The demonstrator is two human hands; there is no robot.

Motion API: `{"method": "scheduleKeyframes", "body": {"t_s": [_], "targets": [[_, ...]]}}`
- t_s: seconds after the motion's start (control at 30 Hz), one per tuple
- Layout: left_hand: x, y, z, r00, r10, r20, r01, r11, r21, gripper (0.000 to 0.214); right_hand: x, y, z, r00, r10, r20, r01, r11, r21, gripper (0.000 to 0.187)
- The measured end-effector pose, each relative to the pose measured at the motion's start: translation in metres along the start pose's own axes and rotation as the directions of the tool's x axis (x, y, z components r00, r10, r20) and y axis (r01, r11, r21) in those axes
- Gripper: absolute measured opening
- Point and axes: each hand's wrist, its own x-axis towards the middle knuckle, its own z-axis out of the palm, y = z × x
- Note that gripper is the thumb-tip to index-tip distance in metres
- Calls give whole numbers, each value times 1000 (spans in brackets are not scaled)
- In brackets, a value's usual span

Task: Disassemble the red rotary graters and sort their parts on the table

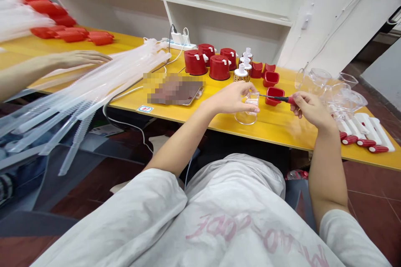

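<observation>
The clear plastic cup-shaped part [247, 116] sits near the front edge of the yellow worktop [275, 133], straight ahead of you. It appears to rest on the surface. Your left hand [232, 98] covers its top, the grip closed round the upper end with your fingers curled over it. Your right hand [310, 110] is just to its right, the grip pinched on the handle of a slim red-handled screwdriver [278, 99]. The dark shaft points left and reaches the clear part close to your left fingertips.

Just behind the screwdriver lie small red plastic trays [275, 93]. Farther back stand red cylindrical plastic caps [219, 67], with small white-and-gold cylinders [241, 74] beside them. To your right, clear plastic funnel-like pieces [343, 96] are crowded together, and white bars with red ends [363, 131] lie near the worktop edge.

On your left, long translucent plastic strips [103, 83] fan across the worktop and hang over its edge. Another person's hand [83, 57] rests flat among them, well apart from yours. A flat blurred device [175, 89] lies between the strips and your left hand, and a white power strip [180, 44] sits at the back below the white shelves [225, 8].
</observation>
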Motion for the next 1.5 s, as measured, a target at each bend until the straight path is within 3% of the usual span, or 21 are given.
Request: {"method": "scheduleKeyframes", "body": {"t_s": [0.13,0.43,0.53,0.77,1.07,1.2,1.37,1.5], "targets": [[0,0,0,1000,4,-1,-4,1000,-3,79,-3,-6,-3,1000,-12,13,13,999,-46,97],[0,0,0,1000,-4,-1,4,1000,-9,79,-4,-4,-5,997,-73,-16,72,996,-56,61],[-1,1,0,1000,-2,-3,2,1000,-8,78,-4,-3,-6,998,-62,13,63,996,-59,65],[-1,0,0,1000,8,-10,-8,1000,-7,77,-5,-5,-4,999,2,41,1,997,-75,98],[-1,-1,0,1000,0,-8,0,1000,-8,81,-5,-7,-4,999,-30,20,32,995,-90,69],[-1,-1,-1,1000,1,-3,-1,1000,-3,80,-4,-3,-4,999,-27,40,30,997,-73,73],[0,-1,0,1000,3,-5,-3,1000,-3,79,-1,2,-3,999,-8,42,11,997,-76,92],[0,-1,0,1000,5,-8,-5,1000,-2,80,-2,2,-3,999,-1,52,5,997,-73,88]]}}
